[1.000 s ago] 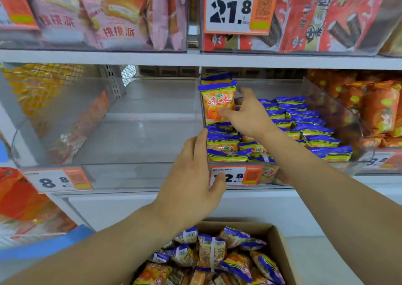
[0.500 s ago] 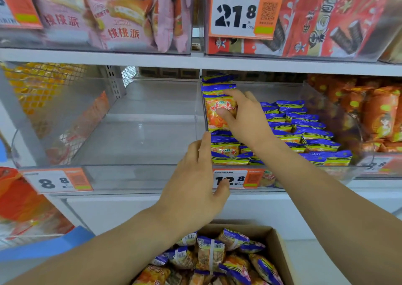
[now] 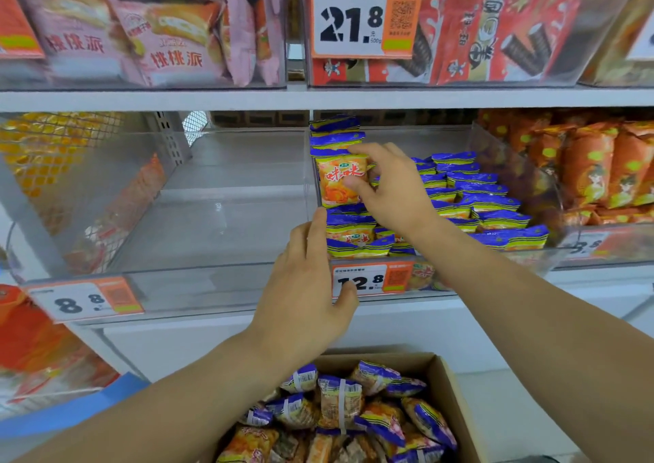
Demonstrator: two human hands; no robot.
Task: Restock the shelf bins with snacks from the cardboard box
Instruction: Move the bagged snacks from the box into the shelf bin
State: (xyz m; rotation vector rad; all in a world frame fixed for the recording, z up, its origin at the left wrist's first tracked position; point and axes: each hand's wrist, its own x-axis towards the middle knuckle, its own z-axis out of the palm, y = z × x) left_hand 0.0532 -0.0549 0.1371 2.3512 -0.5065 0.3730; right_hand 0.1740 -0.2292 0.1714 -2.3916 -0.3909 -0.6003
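Right hand [image 3: 393, 193]: thumb and fingers curled around an orange snack packet [image 3: 340, 182], pinching its right edge; packet upright at the left wall of the clear shelf bin [image 3: 509, 179].
Left hand [image 3: 304, 296]: fingers straight and close together, holding nothing; fingertips at the front left corner of the same bin, touching or just beside the front packets, cannot tell which; thumb over the 12.8 price tag [image 3: 371, 278].
Hidden or unclear: lower part of the held packet covered by the right thumb; front rows of the bin partly behind both hands; small print on the tags not readable; tag at far right [image 3: 587, 245] blurred and cut off.
Shelf bin contents: blue-and-yellow packet rows [image 3: 477, 197] standing on edge, filling the right side and the front.
Neighbour bin at left [image 3: 177, 215]: clear, only reflections seen inside; 8.8 price tag [image 3: 83, 300] on its front.
Bin at right: orange wrapped snacks [image 3: 594, 169], cut off by the frame edge.
Upper shelf: pink packets [image 3: 141, 34] at left, red packets [image 3: 495, 27] behind a 21.8 tag [image 3: 354, 17].
Cardboard box [image 3: 449, 402]: below the shelf, open, heaped with loose snack packets [image 3: 339, 406], bottom cut off.
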